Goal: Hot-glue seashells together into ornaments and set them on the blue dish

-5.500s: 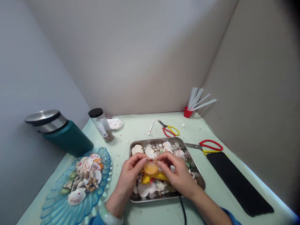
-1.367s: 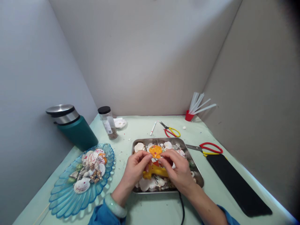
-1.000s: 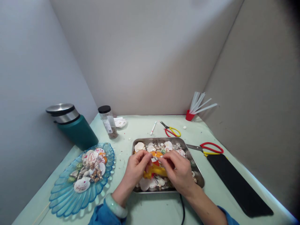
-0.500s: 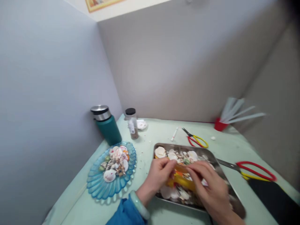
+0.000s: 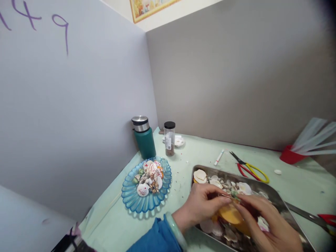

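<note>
My left hand (image 5: 207, 203), with a blue sleeve and pale green bangle at its wrist, is closed in a pinch over a metal tray (image 5: 194, 176) of shells. Opposite it, my right hand (image 5: 267, 217) is also pinched, fingertips close to the left ones. Between them shows the thin brownish edge of what looks like a shell, mostly hidden by fingers. Directly below the fingertips is a smooth yellow-orange shell (image 5: 231, 214); whether it is part of the held piece I cannot tell. White scallop shells (image 5: 200, 176) and small mixed shells lie around in the tray.
Left of the tray stands a blue scalloped plate (image 5: 131, 203) bearing shells. Behind are a teal flask (image 5: 145, 143), a black-lidded jar (image 5: 169, 140), a white stick (image 5: 218, 157) and red-yellow scissors (image 5: 252, 170). At right are a red cup (image 5: 290, 155) of translucent strips and larger scissors (image 5: 307, 213).
The view has swung left, so everything sits further right in it. My hands remain pinched together over the tray, with the fingertips closer to each other.
</note>
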`<state>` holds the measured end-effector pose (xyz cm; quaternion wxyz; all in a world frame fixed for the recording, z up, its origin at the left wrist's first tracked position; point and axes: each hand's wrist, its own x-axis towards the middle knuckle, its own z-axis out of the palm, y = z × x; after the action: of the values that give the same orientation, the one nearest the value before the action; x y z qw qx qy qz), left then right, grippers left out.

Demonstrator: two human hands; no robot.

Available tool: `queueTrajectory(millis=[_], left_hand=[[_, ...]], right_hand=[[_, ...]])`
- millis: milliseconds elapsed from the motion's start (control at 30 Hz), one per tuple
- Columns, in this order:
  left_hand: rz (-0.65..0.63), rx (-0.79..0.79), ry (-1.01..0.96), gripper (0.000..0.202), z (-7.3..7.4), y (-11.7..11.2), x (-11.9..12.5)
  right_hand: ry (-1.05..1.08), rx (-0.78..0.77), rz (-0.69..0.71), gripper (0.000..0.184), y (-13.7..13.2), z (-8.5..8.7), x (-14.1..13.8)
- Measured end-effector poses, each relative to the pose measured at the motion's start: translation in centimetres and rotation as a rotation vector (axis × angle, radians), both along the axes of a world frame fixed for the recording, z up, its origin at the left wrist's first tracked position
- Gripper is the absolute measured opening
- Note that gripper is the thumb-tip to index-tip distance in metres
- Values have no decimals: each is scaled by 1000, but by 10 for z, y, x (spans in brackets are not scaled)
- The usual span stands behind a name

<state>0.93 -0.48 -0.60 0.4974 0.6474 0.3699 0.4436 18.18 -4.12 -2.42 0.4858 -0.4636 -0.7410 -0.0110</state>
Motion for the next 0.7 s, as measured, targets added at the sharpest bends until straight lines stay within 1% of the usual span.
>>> queueTrajectory(millis=[100,233,267,300,400,467,600,700], left_hand=[[-26,-29,37,26,-3,-1,0],[-98,-177,12,33,-1,-2,0],[-112,-191,-2,35,0,-3,0],[-116,-178,-7,35,2,-4,0],[-92,-55,24,29,6,-5,-1],[-79,-1,48,26,7,-6,-1],[-59,1,58,24,8,-5,-1],[-41,-15,51,22,8,-6,0]], right_hand=[[-44,-17,64,15,1,-3,2],[-53,-19,85,15,-1,-1,1],[-51,-19,85,15,-1,0,0],[-45,-21,81,15,-2,1,-1],[-18,-32,59,15,-2,2,-3],[-5,-40,49,15,-2,2,-4],[7,-47,70,15,-2,1,-4],[12,-55,76,19,-3,3,-6]])
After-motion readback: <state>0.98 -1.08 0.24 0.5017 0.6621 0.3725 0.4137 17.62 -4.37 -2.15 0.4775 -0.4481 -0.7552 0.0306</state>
